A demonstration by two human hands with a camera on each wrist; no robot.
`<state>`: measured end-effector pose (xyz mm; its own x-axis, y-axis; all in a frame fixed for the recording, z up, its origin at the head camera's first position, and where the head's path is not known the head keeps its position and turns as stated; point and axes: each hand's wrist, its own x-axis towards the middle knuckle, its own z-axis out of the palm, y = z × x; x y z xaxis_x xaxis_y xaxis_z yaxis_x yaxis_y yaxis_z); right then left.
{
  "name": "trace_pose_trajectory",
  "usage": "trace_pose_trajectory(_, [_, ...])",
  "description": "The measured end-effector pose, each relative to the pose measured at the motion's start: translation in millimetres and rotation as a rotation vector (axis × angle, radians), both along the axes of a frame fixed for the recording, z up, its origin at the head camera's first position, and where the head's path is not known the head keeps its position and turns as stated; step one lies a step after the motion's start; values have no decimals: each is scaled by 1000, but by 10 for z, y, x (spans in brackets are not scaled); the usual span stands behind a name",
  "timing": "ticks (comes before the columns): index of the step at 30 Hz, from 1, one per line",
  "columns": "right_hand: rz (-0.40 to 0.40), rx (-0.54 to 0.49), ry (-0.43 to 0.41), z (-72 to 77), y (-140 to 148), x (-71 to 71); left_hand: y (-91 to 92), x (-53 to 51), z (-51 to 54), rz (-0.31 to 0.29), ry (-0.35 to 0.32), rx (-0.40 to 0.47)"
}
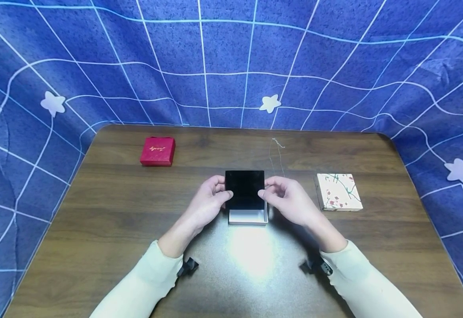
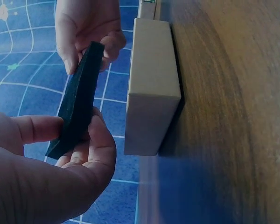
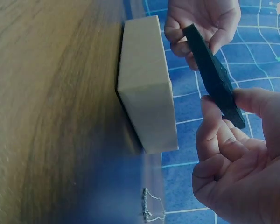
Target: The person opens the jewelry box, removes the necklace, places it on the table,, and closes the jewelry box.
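Note:
A flat black square pad (image 1: pixel 245 190) is held level between both hands, above a pale open box (image 1: pixel 248 217) whose near part shows below it. The left hand (image 1: pixel 209 201) pinches the pad's left edge, thumb on top and fingers beneath. At the opposite edge, the right hand (image 1: pixel 288 198) grips it the same way. Both wrist views show the dark pad (image 2: pixel 79 102) (image 3: pixel 214 77) clear of the box (image 2: pixel 154 84) (image 3: pixel 147 84), which stands on the table. The inside of the box under the pad is hidden.
A red box (image 1: pixel 157 151) lies at the table's back left. On the right is a white floral box (image 1: pixel 338 192), just beyond the right hand. A thin chain (image 1: pixel 277 144) lies behind the hands. A blue curtain (image 1: pixel 223 53) hangs behind the wooden table (image 1: pixel 116 221).

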<state>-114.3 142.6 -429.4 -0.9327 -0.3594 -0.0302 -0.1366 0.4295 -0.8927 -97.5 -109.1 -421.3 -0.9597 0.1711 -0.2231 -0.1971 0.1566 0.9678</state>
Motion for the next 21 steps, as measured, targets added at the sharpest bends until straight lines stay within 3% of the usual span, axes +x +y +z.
trace_pose_trajectory(12, [-3,-34,-35,12,1,31,-1,12,-13,-28,4,8])
trace_pose_trajectory(21, [-19,-35,-47,12,59,44,-6,14,-12,5,-16,25])
